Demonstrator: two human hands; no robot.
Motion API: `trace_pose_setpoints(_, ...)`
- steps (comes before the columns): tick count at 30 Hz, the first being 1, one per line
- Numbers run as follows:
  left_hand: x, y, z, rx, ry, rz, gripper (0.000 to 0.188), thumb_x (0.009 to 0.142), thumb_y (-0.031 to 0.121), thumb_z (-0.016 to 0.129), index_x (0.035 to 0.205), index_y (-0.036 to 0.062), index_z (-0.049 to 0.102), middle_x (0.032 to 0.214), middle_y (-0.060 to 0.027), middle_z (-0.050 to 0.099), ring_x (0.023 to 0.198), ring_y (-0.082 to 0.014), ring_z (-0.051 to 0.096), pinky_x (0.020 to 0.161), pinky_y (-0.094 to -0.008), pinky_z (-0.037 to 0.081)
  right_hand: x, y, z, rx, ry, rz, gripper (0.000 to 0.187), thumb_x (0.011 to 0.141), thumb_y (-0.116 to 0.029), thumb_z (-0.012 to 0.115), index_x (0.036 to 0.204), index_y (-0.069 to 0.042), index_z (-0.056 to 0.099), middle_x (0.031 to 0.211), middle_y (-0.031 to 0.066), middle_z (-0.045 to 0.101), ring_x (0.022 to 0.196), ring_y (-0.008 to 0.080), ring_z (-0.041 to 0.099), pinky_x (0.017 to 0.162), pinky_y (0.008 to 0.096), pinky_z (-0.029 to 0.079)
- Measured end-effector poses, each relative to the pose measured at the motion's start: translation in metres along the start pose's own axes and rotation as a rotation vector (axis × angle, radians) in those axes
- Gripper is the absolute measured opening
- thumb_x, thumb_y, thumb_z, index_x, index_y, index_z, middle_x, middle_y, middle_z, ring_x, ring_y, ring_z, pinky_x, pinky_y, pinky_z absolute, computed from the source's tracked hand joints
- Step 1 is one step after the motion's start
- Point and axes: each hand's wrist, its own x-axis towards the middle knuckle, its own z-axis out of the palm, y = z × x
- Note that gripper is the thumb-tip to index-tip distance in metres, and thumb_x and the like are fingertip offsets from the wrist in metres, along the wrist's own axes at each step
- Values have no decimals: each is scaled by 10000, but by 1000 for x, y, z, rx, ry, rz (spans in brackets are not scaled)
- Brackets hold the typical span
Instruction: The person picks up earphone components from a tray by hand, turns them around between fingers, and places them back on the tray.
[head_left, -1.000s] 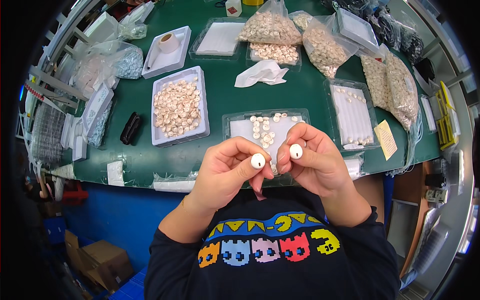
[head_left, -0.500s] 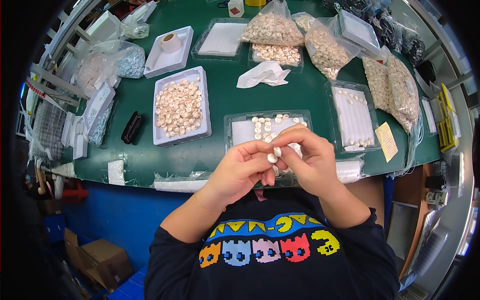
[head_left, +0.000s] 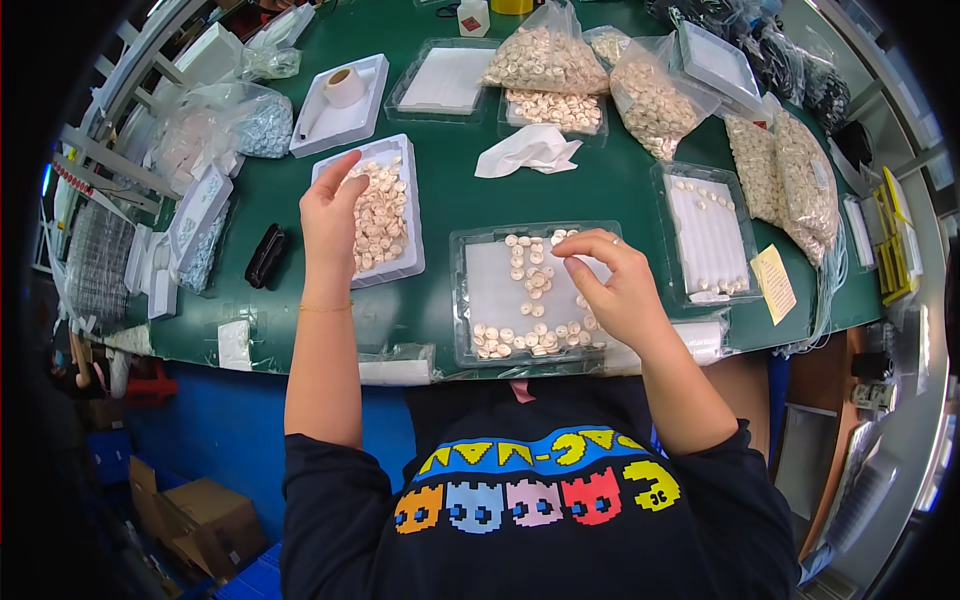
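My left hand [head_left: 330, 215] is over the left edge of a pale lilac tray [head_left: 408, 262] heaped with small round cream pieces [head_left: 385, 215]. Its thumb and fingers are apart, and I make out nothing held. Over the right side of a clear plastic tray [head_left: 462, 300] with a white liner, my right hand [head_left: 618, 285] has its fingers bent and its thumb and forefinger apart. A ring is on one finger. Round pieces [head_left: 538, 340] of the same kind lie along that tray's near edge and in short rows on the liner. My right fingertips hide part of its far right.
A second lined tray [head_left: 705, 240] with a few pieces stands to the right, beside a cream card [head_left: 773, 283]. Filled bags [head_left: 545, 58] and a crumpled white tissue [head_left: 528, 152] lie farther back. A black case [head_left: 265, 255] is at left, a tape roll [head_left: 344, 88] behind.
My hands, earlier together in front of the clear tray with white round pieces at the fingertips, have parted. The left moved far left to the lilac tray; the right stayed over the clear tray.
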Motion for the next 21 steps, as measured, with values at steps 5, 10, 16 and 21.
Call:
trace_pose_setpoints(5,-32,-26,38,717,-387,228,164,789,70,602,938,36,660,927,-31,621,730,-116,542,641,-246,421,-1,16,18,-144,-90,-13,153,758,-8,584,894,-39,648,894,113,600,876,279,572,779,330,459)
trace_pose_setpoints(10,-65,-65,61,946,-648,475,98,756,83,603,835,85,661,822,-70,579,769,-246,552,665,-340,426,-5,28,33,-195,-145,-70,137,743,-31,602,865,-65,654,866,87,578,852,275,549,752,357,460)
trace_pose_setpoints(16,-70,-64,65,1042,-681,476,85,747,95,600,818,93,647,807,-63,587,761,-260,560,680,-354,419,-6,31,28,-240,-170,14,158,730,-3,608,883,-36,632,892,105,569,833,280,555,720,345,472)
trace_pose_setpoints(21,-77,-43,64,593,-612,18,144,799,21,568,927,27,632,811,-51,639,694,-128,587,636,-253,456,-8,20,13,-295,-174,-19,191,733,-5,606,917,-53,620,880,100,573,870,277,539,755,352,456)
